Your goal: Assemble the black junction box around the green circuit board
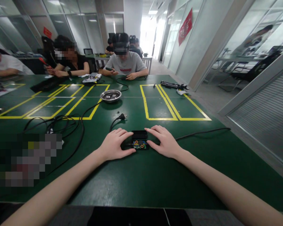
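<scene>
A small black box with its circuit board (139,144) exposed lies on the green table (141,179) in front of me. My left hand (115,144) rests at its left side, fingers curled onto the case, thumb against the near edge. My right hand (162,141) holds the right side the same way. A black cable (202,132) runs off to the right from the box. A loose black plug (121,117) lies just beyond it.
A metal bowl (110,95) with small parts stands further back. Tangled black cables (58,125) lie at the left. Yellow tape rectangles (162,103) mark the table. A black tool (173,85) lies at the far right. Other people sit across the table.
</scene>
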The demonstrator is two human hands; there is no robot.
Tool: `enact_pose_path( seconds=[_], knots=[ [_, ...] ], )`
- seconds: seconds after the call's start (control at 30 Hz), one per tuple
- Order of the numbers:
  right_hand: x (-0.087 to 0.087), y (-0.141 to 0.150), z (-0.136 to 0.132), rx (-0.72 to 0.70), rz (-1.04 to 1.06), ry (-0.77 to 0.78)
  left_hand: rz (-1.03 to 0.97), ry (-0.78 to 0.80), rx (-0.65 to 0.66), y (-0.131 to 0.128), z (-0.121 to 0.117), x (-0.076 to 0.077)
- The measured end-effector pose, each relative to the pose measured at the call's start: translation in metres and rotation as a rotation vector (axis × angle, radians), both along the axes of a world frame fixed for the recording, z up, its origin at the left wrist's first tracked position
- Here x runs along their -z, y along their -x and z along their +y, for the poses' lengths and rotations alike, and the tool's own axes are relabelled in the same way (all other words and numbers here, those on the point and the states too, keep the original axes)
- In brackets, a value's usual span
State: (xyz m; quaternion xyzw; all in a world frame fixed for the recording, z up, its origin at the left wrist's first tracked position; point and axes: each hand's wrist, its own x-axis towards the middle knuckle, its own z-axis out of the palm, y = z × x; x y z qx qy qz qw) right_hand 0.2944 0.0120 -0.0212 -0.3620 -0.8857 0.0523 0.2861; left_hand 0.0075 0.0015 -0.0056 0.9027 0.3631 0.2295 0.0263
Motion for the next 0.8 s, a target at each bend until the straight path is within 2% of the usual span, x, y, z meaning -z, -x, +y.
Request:
enact_pose_path(
  seconds=[0.1, 0.27, 0.53, 0.8],
  knots=[
    [0.001, 0.001, 0.001, 0.034, -0.087, 0.046, 0.033, 0.046, -0.010, -0.001, 0.002, 0.005],
    [0.002, 0.000, 0.001, -0.044, -0.041, 0.104, -0.036, 0.109, 0.011, -0.004, 0.002, 0.012],
    [0.000, 0.000, -0.001, -0.082, 0.198, 0.244, -0.208, 0.205, 0.029, -0.003, 0.001, 0.008],
    [0.004, 0.005, 0.003, -0.011, 0.539, 0.524, -0.273, 0.263, 0.072, -0.004, -0.001, 0.007]
  ],
)
